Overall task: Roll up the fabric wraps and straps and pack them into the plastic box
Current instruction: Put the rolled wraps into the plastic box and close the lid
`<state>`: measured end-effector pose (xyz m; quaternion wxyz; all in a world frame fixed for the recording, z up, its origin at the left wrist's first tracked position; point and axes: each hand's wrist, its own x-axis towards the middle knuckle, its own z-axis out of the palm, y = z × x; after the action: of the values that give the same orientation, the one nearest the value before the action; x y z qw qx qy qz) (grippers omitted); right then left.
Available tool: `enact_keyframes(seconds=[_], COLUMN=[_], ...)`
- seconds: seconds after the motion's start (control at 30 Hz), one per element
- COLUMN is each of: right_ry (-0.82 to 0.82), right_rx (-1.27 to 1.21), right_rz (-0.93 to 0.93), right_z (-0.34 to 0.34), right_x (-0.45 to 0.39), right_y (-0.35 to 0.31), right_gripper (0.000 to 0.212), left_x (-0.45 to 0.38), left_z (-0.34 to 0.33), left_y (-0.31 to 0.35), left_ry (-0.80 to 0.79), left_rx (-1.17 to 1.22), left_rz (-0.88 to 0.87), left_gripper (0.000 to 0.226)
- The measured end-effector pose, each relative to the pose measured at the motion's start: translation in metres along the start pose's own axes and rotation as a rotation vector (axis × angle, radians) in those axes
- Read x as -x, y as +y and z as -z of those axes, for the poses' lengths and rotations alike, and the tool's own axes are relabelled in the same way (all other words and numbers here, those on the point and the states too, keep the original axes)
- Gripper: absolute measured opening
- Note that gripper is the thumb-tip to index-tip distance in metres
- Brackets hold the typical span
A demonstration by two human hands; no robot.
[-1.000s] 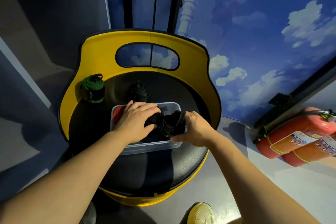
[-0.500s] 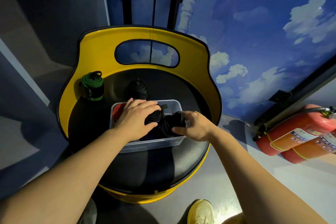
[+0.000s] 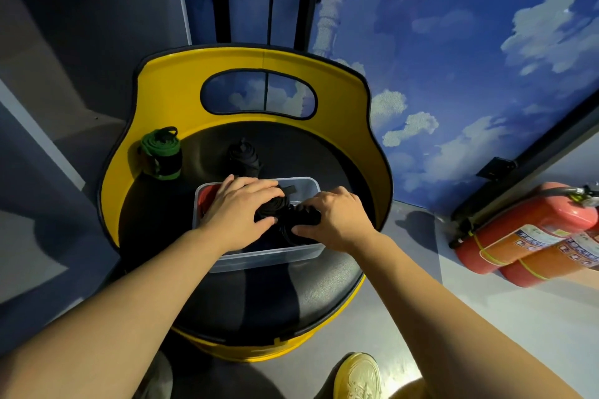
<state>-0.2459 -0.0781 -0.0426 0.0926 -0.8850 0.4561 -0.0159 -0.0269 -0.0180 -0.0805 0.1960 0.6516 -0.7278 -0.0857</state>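
A clear plastic box (image 3: 265, 258) stands on the black seat of a yellow round chair (image 3: 168, 81). Inside it lie black rolled wraps (image 3: 275, 209) and a red roll (image 3: 207, 196) at the left end. My left hand (image 3: 240, 207) lies over the box with fingers spread, pressing on a black roll. My right hand (image 3: 337, 220) grips another black roll at the box's right side, thumb under it. A green-and-black rolled wrap (image 3: 161, 154) stands at the seat's back left. A black roll (image 3: 243, 157) sits just behind the box.
The chair's yellow back curves around the seat's far side. Two red fire extinguishers (image 3: 531, 236) lie on the floor to the right. My shoe (image 3: 358, 376) shows below the seat. Blue sky-painted wall behind.
My right hand has moved from the box's front right corner up and inward over the black roll. My left hand has stayed on the rolls inside the box.
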Motion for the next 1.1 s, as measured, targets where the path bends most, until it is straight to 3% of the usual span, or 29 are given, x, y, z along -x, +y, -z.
enact_keyframes(seconds=[0.1,0.27,0.4,0.73,0.97,1.1], right_ry=[-0.014,-0.071,-0.072,0.077,0.217,0.194], right_rx=[-0.019,-0.280,-0.507,-0.400,-0.307,-0.322], right_rz=[-0.011,-0.026,-0.086,-0.055,0.042,0.068], right_z=[-0.002,-0.004,0.010,0.011,0.018,0.020], right_x=[0.000,0.003,0.002,-0.001,0.009,0.009], right_y=[-0.001,0.014,0.014,-0.003,-0.044,-0.072], right_gripper=[0.057,0.056,0.042,0.038,0.037,0.042], left_x=[-0.001,-0.002,-0.001,0.007,0.032,0.052], left_z=[0.000,0.003,0.004,0.017,0.049,0.069], left_y=[0.001,0.001,0.003,0.011,0.025,0.018], left_ry=[-0.014,-0.035,-0.027,-0.099,0.048,0.154], left_rx=[-0.014,-0.006,-0.009,-0.046,-0.022,0.160], left_rz=[0.011,0.017,0.009,0.046,0.160,0.385], left_gripper=[0.054,0.053,0.052,0.062,0.065,0.059])
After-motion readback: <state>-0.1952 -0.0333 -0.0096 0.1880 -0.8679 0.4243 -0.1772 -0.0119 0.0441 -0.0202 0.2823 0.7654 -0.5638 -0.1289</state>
